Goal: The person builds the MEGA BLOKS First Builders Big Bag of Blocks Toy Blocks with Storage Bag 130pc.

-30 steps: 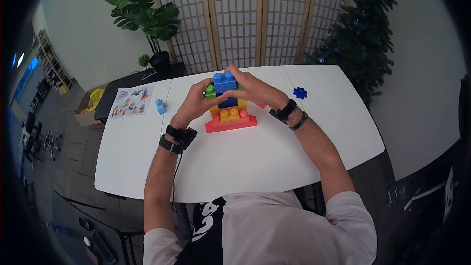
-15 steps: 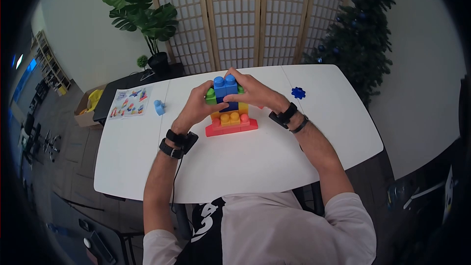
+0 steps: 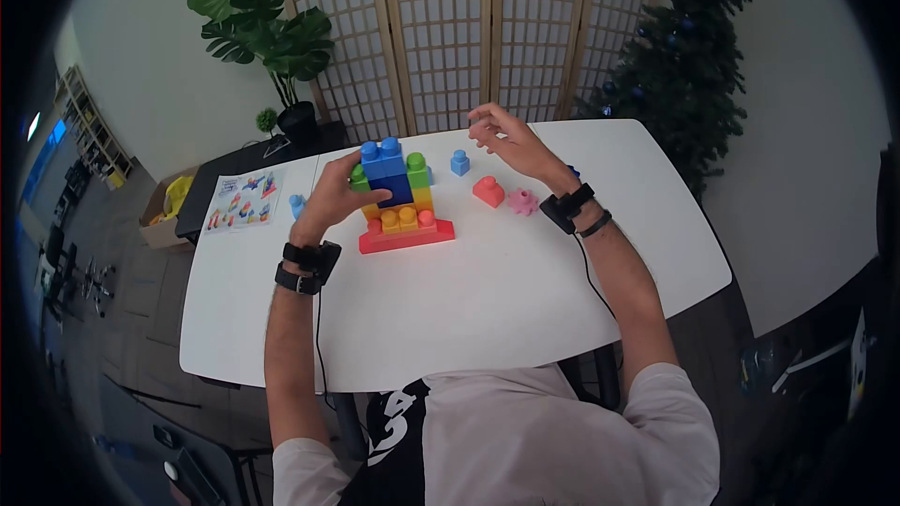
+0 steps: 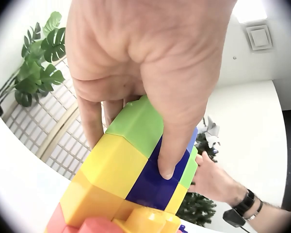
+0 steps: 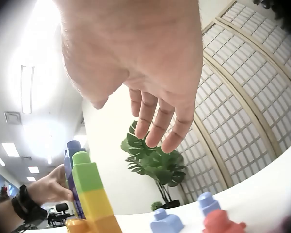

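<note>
A stacked toy-block tower (image 3: 406,236) stands on the white table, with a long red base, orange and yellow blocks above, dark blue in the middle, green at the sides and light blue on top. My left hand (image 3: 330,192) grips its left side, the thumb (image 4: 172,154) on the dark blue block and the fingers reaching behind the green one. Off to the right, my right hand (image 3: 514,144) hovers above the far part of the table, fingers loosely bent and holding nothing. Nearest below it are a light blue block (image 3: 459,163) and a red block (image 3: 488,191).
A pink gear-shaped piece (image 3: 523,202) lies beside the red block. A dark blue gear piece (image 3: 575,171) is mostly hidden behind my right wrist. On the left are another light blue block (image 3: 297,204) and a printed picture sheet (image 3: 242,200). A cable hangs from each wrist camera.
My right hand has let go of the tower and moved right. The tower has shifted a little left with my left hand still on it, and the pieces right of it have come into view.
</note>
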The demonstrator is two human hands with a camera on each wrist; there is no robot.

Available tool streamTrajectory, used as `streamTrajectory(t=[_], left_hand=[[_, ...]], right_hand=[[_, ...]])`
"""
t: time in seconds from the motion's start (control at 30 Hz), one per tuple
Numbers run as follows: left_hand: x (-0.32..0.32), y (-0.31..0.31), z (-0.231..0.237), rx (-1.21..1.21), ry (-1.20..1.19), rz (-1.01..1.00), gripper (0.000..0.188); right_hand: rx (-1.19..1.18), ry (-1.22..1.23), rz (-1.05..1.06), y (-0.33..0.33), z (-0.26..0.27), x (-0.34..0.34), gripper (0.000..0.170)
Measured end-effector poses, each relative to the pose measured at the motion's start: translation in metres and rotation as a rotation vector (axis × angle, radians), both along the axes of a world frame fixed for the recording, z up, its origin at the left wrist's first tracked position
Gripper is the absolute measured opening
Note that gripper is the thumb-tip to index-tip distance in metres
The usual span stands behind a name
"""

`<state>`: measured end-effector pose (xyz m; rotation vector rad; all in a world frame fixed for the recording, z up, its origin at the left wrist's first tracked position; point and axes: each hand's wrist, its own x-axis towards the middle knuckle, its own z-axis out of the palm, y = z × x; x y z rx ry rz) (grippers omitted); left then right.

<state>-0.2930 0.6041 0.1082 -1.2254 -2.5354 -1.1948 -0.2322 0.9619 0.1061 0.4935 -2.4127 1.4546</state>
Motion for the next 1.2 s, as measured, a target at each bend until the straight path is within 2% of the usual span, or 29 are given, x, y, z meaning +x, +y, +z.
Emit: streamTrajectory(t=[0.07,0.27,0.37,0.47,0.53,0.67,0.7,0.73,0.8,0.93,0.97,1.0,1.07,1.1,1.17,1.2], left_hand=[[-0.009,-0.016,0.004,-0.031,-0.032,0.116,0.063],[-0.015,-0.030,-0.001,0.001,-0.040,0.161,0.062],[-0.016,-0.023,-0.004,0.015,-0.019,0.122,0.062],[-0.002,-0.002,-0.005,0.036,-0.043,0.046,0.062],[0.005,0.012,-0.009,0.071,-0.066,-0.016,0.062],[0.026,0.029,-0.005,0.068,-0.119,-0.087,0.062],[0.030,0.032,-0.004,0.066,-0.099,-0.098,0.061],[0.033,0.035,-0.004,0.068,-0.094,-0.097,0.061],[0.036,0.037,-0.002,0.046,-0.140,-0.102,0.060],[0.033,0.037,-0.003,0.019,-0.111,-0.106,0.062],[0.032,0.037,-0.002,0.026,-0.111,-0.105,0.062],[0.031,0.037,-0.002,0.035,-0.090,-0.115,0.062],[0.029,0.038,-0.006,0.048,-0.079,-0.121,0.063],[0.024,0.040,-0.009,0.047,-0.055,-0.101,0.058],[0.018,0.044,-0.014,0.059,-0.017,-0.080,0.056],[0.019,0.046,-0.015,0.060,-0.020,-0.080,0.056]], right_hand=[[-0.053,-0.031,-0.018,0.012,-0.014,-0.005,0.039],[0.123,0.020,-0.120,0.016,-0.035,-0.016,0.032],[0.193,0.064,-0.034,-0.003,-0.040,-0.031,0.028],[0.278,-0.056,0.022,-0.031,-0.050,-0.049,0.029],[0.344,-0.005,0.137,-0.043,-0.072,-0.071,0.036],[0.483,-0.005,0.174,-0.067,-0.071,-0.083,0.041],[0.343,-0.032,0.182,-0.067,-0.075,-0.079,0.039],[0.346,-0.028,0.183,-0.068,-0.075,-0.079,0.039],[0.227,-0.259,0.155,-0.068,-0.071,-0.081,0.036],[0.278,-0.056,0.162,-0.060,-0.056,-0.095,0.035],[0.188,-0.046,0.193,-0.058,-0.049,-0.099,0.044],[0.194,-0.049,0.195,-0.051,-0.043,-0.101,0.044],[0.039,-0.002,0.118,-0.053,0.004,-0.070,0.051],[0.041,-0.009,0.121,-0.052,0.024,-0.055,0.051],[-0.163,-0.069,0.241,-0.050,0.058,-0.030,0.062],[-0.161,-0.072,0.240,-0.050,0.064,-0.021,0.062]])
